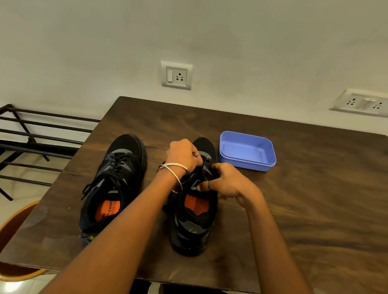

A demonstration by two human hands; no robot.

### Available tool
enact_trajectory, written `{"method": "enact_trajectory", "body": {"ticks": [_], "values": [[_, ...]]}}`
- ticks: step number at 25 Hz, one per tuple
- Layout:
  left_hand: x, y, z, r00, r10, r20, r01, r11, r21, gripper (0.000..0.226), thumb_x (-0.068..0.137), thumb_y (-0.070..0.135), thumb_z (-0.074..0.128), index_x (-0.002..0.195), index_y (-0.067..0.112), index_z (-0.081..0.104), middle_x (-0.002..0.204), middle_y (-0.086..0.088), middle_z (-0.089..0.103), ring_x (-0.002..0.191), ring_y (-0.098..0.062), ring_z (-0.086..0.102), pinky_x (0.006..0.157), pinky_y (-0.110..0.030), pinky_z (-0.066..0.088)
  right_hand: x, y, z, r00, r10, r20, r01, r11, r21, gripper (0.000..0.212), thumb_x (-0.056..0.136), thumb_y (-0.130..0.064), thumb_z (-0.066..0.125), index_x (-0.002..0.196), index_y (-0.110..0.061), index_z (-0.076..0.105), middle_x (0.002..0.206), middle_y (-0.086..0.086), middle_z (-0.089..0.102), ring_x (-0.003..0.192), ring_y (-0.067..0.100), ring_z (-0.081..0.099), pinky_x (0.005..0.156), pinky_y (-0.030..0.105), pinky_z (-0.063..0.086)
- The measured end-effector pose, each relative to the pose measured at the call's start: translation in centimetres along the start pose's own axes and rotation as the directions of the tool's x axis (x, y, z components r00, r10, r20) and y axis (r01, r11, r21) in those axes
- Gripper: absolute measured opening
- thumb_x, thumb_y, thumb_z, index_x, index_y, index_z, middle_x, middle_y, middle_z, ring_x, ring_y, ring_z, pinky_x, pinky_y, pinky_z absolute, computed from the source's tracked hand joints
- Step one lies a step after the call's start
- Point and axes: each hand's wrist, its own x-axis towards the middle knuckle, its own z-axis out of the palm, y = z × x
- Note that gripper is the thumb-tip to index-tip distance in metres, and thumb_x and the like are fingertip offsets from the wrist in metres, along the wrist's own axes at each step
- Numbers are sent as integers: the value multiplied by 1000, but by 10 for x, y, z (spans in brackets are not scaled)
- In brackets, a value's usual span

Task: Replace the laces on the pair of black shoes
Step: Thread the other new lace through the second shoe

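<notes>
Two black shoes with orange insoles stand side by side on the dark wooden table (297, 195), toes pointing away from me. The left shoe (113, 183) has black laces threaded and hanging loose. Both my hands work over the lace area of the right shoe (193, 224). My left hand (183, 155), with bangles on the wrist, has its fingers curled at the front of the lacing and seems to pinch a black lace. My right hand (227, 181), wearing a ring, grips the shoe's tongue and lacing area. The lace itself is mostly hidden by my fingers.
A blue plastic box (247, 150) stands open just right of the right shoe's toe. A black metal rack (33, 139) is on the floor to the left. An orange chair (4, 245) sits by the table's near left corner. Wall sockets are behind.
</notes>
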Motion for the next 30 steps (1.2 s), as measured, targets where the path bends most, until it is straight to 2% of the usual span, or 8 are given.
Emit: {"method": "enact_trajectory", "body": {"ticks": [2, 4, 8, 13, 15, 17, 23, 30], "values": [[-2, 5, 4, 999, -47, -7, 47, 999, 24, 10, 82, 21, 72, 85, 14, 78, 95, -6, 72, 95, -24, 65, 87, -37, 55, 0, 5, 0, 1000, 3, -31, -1, 997, 81, 37, 83, -14, 72, 116, -7, 57, 103, 15, 65, 84, 25, 64, 60, 34, 53], [-2, 6, 4, 996, -85, 1, 85, 996, 1, 11, 81, 21, 73, 87, 12, 78, 97, -6, 70, 95, -24, 65, 85, -37, 56, 0, 11, -2, 997, 11, -70, 1, 985, 170, 29, 84, -8, 67, 112, -7, 59, 105, 20, 67, 93, 30, 66, 72, 38, 54], [-1, 4, 3, 995, -88, 39, 88, 996, 0, 11, 81, 19, 71, 86, 10, 77, 95, -6, 70, 90, -24, 66, 83, -37, 57, -1, 14, -3, 996, 37, -77, -11, 949, 314, 45, 84, -1, 60, 129, -7, 53, 101, 19, 68, 91, 28, 64, 70, 38, 48], [-10, -1, 13, 999, 33, -5, -33, 999, 13, 16, 88, 18, 65, 82, 10, 77, 88, -5, 73, 85, -23, 68, 77, -34, 56, 3, 18, -2, 998, -11, -60, 27, 964, 264, 45, 82, -8, 68, 126, -14, 58, 89, 10, 66, 85, 21, 64, 56, 28, 46], [-12, -3, 19, 999, -22, -45, 19, 997, -69, 14, 87, 17, 67, 80, 11, 78, 88, -3, 73, 84, -22, 68, 74, -33, 55, 5, 19, -3, 998, -39, -53, 51, 966, 254, 45, 80, -7, 70, 124, -13, 63, 93, 11, 67, 94, 25, 67, 73, 40, 58], [-11, -4, 25, 995, -86, -58, 77, 988, -135, 14, 86, 14, 67, 77, 13, 78, 87, -1, 74, 84, -21, 68, 74, -34, 56, 4, 20, -4, 996, -79, -37, 86, 966, 243, 35, 80, -5, 69, 114, -12, 69, 98, 14, 71, 98, 30, 68, 89, 48, 56], [-5, -12, 33, 995, -100, -21, 88, 944, -317, 10, 85, 12, 70, 79, 15, 77, 89, -4, 74, 89, -21, 67, 86, -35, 54, 5, 22, -5, 992, -125, -19, 126, 970, 208, 27, 79, -3, 69, 103, -13, 73, 100, 17, 72, 102, 34, 67, 92, 51, 54], [-3, -14, 48, 982, -168, -85, 128, 927, -353, 33, 86, 20, 69, 56, 32, 64, 100, -3, 70, 89, -22, 65, 82, -41, 56, 7, 24, -4, 993, -117, -23, 119, 967, 227, 28, 80, -3, 69, 106, -13, 70, 102, 20, 71, 101, 35, 67, 92, 56, 52]]}}
